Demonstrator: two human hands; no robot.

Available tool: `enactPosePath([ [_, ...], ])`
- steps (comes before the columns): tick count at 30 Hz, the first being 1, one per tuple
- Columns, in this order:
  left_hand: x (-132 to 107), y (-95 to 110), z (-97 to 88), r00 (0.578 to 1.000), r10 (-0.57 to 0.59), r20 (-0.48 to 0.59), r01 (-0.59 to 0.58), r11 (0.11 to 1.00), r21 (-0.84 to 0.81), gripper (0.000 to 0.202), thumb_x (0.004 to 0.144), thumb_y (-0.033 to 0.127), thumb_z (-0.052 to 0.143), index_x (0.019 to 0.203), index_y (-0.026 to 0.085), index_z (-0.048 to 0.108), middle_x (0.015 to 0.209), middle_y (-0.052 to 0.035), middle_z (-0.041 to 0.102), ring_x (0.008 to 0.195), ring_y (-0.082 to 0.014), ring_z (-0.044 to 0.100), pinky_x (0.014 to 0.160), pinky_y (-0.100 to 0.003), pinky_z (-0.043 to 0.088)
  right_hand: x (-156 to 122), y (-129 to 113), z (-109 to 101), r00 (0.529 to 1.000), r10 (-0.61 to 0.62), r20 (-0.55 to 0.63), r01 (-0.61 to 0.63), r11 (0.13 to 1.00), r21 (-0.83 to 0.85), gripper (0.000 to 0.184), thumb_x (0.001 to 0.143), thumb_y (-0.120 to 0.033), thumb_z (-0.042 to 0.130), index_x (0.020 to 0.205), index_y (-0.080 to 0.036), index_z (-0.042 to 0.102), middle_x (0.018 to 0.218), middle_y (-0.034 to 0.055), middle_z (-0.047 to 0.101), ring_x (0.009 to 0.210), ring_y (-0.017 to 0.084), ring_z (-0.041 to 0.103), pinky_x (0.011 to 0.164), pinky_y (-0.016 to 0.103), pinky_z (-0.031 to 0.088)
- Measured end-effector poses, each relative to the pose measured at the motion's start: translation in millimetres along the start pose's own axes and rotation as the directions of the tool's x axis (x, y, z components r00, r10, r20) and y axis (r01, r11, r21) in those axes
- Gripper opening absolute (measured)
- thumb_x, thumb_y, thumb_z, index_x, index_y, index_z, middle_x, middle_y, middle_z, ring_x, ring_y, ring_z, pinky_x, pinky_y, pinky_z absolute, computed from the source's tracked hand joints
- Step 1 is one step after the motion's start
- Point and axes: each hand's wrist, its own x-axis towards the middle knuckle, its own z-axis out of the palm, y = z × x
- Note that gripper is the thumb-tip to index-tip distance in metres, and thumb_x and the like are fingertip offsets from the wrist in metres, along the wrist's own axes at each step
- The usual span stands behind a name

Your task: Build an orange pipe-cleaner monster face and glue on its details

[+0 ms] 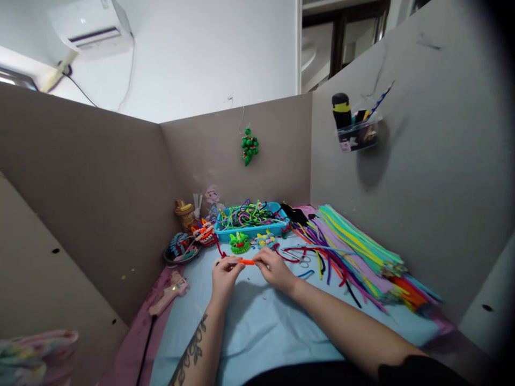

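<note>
An orange coiled pipe cleaner stretches level between my two hands above the blue cloth. Its left end is pinched by my left hand, which also seems to have a pale rod-like piece along its fingers, too small to make out. My right hand grips the other end between thumb and fingers. Just beyond them sit a green fuzzy figure with a face and a yellow and blue fuzzy figure. Scissors lie to the right of my right hand.
A blue tray full of tangled pipe cleaners stands at the back. Bundles of straight pipe cleaners cover the right side. At left are a pink glue gun with its cord and a dark bowl. Grey partitions enclose the table.
</note>
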Motion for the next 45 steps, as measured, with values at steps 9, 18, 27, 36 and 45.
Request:
enactPosePath([
  [9, 0, 1, 6.7, 0.992, -0.116, 0.052, 0.119, 0.991, -0.066, 0.028, 0.059, 0.038, 0.072, 0.052, 0.012, 0.064, 0.057, 0.0013, 0.045, 0.051, -0.0068, 0.039, 0.039, -0.016, 0.03, -4, 5, 5, 0.991, -0.135, 0.018, 0.135, 0.956, -0.261, 0.021, 0.082, -0.007, 0.042, 0.092, -0.018, 0.056, 0.083, 0.0074, 0.052, 0.079, 0.019, 0.05, 0.071, 0.032, 0.044],
  [18, -1, -8, 9.6, 0.974, -0.215, 0.064, 0.222, 0.966, -0.132, 0.034, 0.055, 0.044, 0.073, 0.06, 0.011, 0.065, 0.054, 0.0019, 0.05, 0.044, -0.0053, 0.037, 0.039, -0.018, 0.029, -2, 1, 4, 0.996, -0.092, -0.018, 0.088, 0.981, -0.172, 0.011, 0.083, -0.014, 0.047, 0.084, -0.017, 0.058, 0.08, 0.0059, 0.053, 0.077, 0.017, 0.053, 0.07, 0.031, 0.045],
  [27, -4, -3, 12.6, 0.938, -0.308, 0.156, 0.331, 0.931, -0.154, 0.032, 0.053, 0.041, 0.076, 0.059, 0.011, 0.066, 0.052, 0.0024, 0.05, 0.044, -0.0046, 0.037, 0.039, -0.017, 0.026, -3, 9, 1, 0.997, -0.075, -0.007, 0.074, 0.99, -0.118, 0.009, 0.082, -0.014, 0.051, 0.082, -0.018, 0.059, 0.079, 0.0046, 0.055, 0.076, 0.016, 0.054, 0.07, 0.028, 0.045],
  [36, -5, -4, 14.5, 0.922, -0.36, 0.145, 0.38, 0.912, -0.152, 0.034, 0.05, 0.04, 0.077, 0.065, 0.011, 0.068, 0.054, 0.0014, 0.054, 0.045, -0.0055, 0.041, 0.04, -0.017, 0.028, -2, 8, 0, 0.997, -0.083, 0.007, 0.083, 0.992, -0.1, 0.009, 0.083, -0.016, 0.05, 0.081, -0.018, 0.059, 0.078, 0.0045, 0.054, 0.075, 0.015, 0.054, 0.069, 0.028, 0.046],
  [45, -6, -2, 18.1, 0.909, -0.4, 0.119, 0.417, 0.89, -0.187, 0.03, 0.05, 0.037, 0.077, 0.066, 0.013, 0.068, 0.055, 0.002, 0.055, 0.047, -0.0062, 0.044, 0.04, -0.016, 0.029, -1, 7, 3, 0.996, -0.092, 0.013, 0.092, 0.991, -0.102, 0.01, 0.083, -0.016, 0.048, 0.08, -0.018, 0.057, 0.077, 0.0042, 0.053, 0.073, 0.015, 0.053, 0.068, 0.028, 0.046],
])
